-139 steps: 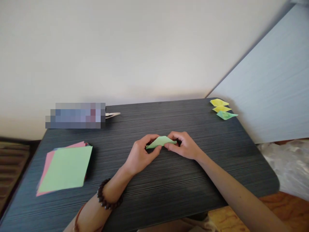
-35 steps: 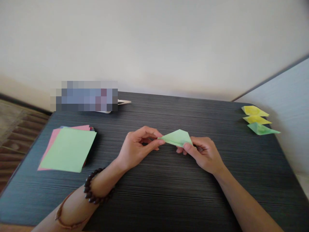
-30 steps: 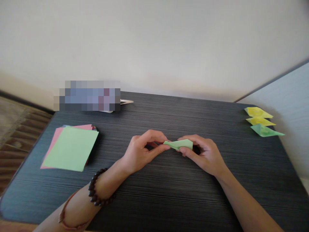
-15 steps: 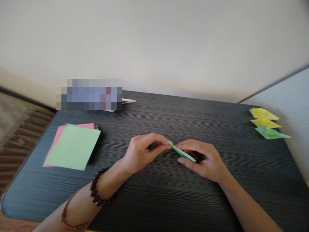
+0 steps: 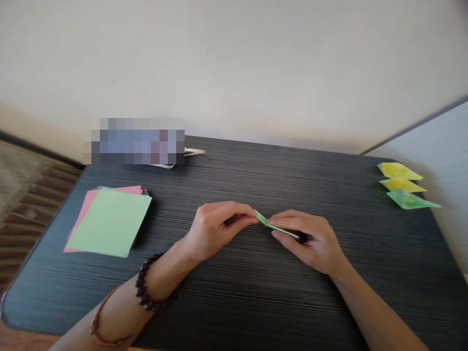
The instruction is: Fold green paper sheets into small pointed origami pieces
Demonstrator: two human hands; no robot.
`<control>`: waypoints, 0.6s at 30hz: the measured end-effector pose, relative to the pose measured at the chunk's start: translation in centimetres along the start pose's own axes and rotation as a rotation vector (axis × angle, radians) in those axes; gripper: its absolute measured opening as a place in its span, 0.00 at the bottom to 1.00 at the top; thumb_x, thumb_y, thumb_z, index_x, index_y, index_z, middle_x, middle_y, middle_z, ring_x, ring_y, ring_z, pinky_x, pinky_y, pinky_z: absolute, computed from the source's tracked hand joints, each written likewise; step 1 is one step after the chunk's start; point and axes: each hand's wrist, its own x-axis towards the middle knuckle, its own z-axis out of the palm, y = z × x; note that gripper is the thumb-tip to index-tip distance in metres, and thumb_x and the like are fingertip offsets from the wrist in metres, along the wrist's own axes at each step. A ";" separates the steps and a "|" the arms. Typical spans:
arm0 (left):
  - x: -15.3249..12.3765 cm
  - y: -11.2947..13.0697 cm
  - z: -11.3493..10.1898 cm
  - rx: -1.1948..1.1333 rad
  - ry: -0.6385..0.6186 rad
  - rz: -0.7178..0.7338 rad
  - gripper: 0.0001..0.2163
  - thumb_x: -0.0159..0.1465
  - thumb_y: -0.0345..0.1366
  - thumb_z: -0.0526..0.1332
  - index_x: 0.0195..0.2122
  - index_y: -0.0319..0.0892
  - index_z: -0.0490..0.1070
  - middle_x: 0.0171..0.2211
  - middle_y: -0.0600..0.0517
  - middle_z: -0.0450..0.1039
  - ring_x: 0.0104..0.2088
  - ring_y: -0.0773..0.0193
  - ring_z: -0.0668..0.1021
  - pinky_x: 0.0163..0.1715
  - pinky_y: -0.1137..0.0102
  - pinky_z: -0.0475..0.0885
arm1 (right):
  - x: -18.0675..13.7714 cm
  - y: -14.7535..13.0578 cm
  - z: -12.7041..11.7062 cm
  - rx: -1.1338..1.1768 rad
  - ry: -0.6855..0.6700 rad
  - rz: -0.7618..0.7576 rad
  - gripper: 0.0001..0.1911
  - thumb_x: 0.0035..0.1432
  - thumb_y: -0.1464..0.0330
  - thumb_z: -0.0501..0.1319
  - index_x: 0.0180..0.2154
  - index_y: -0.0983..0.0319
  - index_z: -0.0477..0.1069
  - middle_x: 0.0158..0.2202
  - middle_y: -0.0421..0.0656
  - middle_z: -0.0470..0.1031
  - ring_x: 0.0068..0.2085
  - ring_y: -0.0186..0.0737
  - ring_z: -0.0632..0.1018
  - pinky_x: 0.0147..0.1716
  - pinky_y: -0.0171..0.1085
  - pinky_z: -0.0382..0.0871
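Both of my hands hold a small folded green paper piece (image 5: pixel 272 225) just above the middle of the dark striped table (image 5: pixel 256 292). My left hand (image 5: pixel 214 229) pinches its left tip between thumb and forefinger. My right hand (image 5: pixel 307 239) is closed over its right part, with fingers above and thumb below. The piece is pressed nearly flat and seen almost edge on. A dark bead bracelet sits on my left wrist.
A stack of square coloured sheets (image 5: pixel 109 220), green on top and pink beneath, lies at the left. Three folded paper pieces, two yellow (image 5: pixel 398 170) and one green (image 5: pixel 411 200), lie at the far right by a pale panel. A blurred object (image 5: pixel 135 141) sits at the back.
The green piece went from an open kite shape held up to a flattened strip. My right hand's fingers closed over it and both hands sank closer to the table.
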 end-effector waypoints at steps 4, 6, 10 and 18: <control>0.1 -0.5 -0.2 0.016 -0.093 0.054 0.02 0.62 0.31 0.61 0.36 0.41 0.73 0.32 0.53 0.79 0.32 0.68 0.80 0.35 0.75 0.74 | 0.0 -0.1 0.0 0.005 -0.015 0.001 0.17 0.55 0.77 0.60 0.45 0.56 0.72 0.41 0.44 0.78 0.38 0.37 0.78 0.34 0.35 0.73; 0.1 -0.6 -0.2 0.023 -0.106 0.066 0.03 0.63 0.30 0.60 0.36 0.41 0.72 0.35 0.52 0.79 0.35 0.68 0.80 0.38 0.74 0.74 | 0.0 -0.2 0.0 -0.009 -0.010 0.009 0.16 0.55 0.77 0.60 0.45 0.57 0.73 0.41 0.43 0.78 0.37 0.35 0.78 0.32 0.33 0.72; -0.1 -0.5 -0.1 0.070 -0.100 0.075 0.03 0.64 0.29 0.59 0.38 0.40 0.70 0.42 0.51 0.78 0.39 0.68 0.80 0.40 0.75 0.74 | 0.0 -0.3 0.1 -0.098 0.064 0.057 0.13 0.56 0.76 0.60 0.42 0.58 0.73 0.38 0.41 0.79 0.31 0.32 0.78 0.26 0.31 0.70; -0.4 -0.4 0.0 0.194 -0.102 0.003 0.02 0.65 0.30 0.58 0.38 0.41 0.68 0.45 0.52 0.77 0.35 0.68 0.81 0.36 0.76 0.74 | 0.1 -0.6 0.4 -0.311 0.125 0.070 0.07 0.57 0.72 0.61 0.39 0.59 0.75 0.28 0.38 0.80 0.22 0.30 0.76 0.22 0.30 0.68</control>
